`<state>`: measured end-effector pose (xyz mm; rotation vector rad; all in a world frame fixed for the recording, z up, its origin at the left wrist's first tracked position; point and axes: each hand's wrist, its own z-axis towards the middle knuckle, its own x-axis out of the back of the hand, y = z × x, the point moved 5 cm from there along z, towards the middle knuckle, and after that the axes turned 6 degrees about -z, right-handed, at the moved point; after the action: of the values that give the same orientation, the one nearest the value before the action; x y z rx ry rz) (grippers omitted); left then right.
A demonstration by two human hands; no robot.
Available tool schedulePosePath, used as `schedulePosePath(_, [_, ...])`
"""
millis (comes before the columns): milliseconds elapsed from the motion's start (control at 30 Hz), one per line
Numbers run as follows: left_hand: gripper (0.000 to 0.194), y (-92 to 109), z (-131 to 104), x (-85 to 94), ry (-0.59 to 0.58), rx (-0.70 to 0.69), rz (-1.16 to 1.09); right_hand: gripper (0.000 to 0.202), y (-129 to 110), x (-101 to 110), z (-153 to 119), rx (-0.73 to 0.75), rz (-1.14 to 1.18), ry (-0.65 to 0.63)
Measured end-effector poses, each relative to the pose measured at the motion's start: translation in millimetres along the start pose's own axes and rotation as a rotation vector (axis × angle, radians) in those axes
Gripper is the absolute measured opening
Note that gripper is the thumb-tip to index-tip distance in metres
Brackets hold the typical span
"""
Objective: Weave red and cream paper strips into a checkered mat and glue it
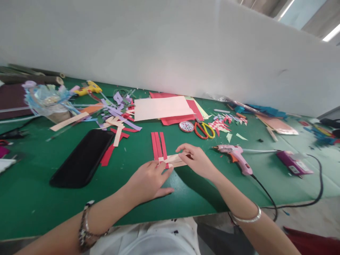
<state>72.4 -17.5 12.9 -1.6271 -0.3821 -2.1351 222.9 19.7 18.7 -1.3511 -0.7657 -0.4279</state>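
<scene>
Three red paper strips [158, 146] lie side by side on the green table [127, 209], crossed near their lower ends by pale strips [176, 160] that run to the right. My left hand [149, 180] rests on the table with its fingertips on the crossing, thumb spread apart, pressing the strips flat. Over the pale strips, my right hand [195, 158] hovers with bent fingers and a gap between thumb and forefinger; whether a fingertip touches the paper cannot be made out.
A black phone [83, 158] lies left. Behind are paper scraps [119, 118], paper sheets [162, 108], a pin case [186, 126] and scissors [204, 130]. Right are a pink glue gun [236, 156], its cable and a purple box [293, 163]. A yellow glue gun [89, 88] is back left.
</scene>
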Motion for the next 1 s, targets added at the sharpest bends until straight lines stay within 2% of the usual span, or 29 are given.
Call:
schedulePosePath(300, [0.049,0,-1,-1.3,-0.008,-0.001,0.007,0.014,6,6,-9,-0.056,-0.349,0.068])
schedulePosePath(600, [0.059,2,-3,0.0,-0.033,0.009,0.013,0.013,11,6,-11,-0.110,-0.363,0.112])
schedulePosePath(767, [0.069,4,-7,-1.2,-0.044,0.034,-0.018,0.013,15,5,-11,-0.083,-0.414,0.118])
schedulePosePath(1000, [0.070,3,-7,-2.3,-0.063,0.042,-0.044,0.018,15,5,-12,-0.032,-0.528,0.156])
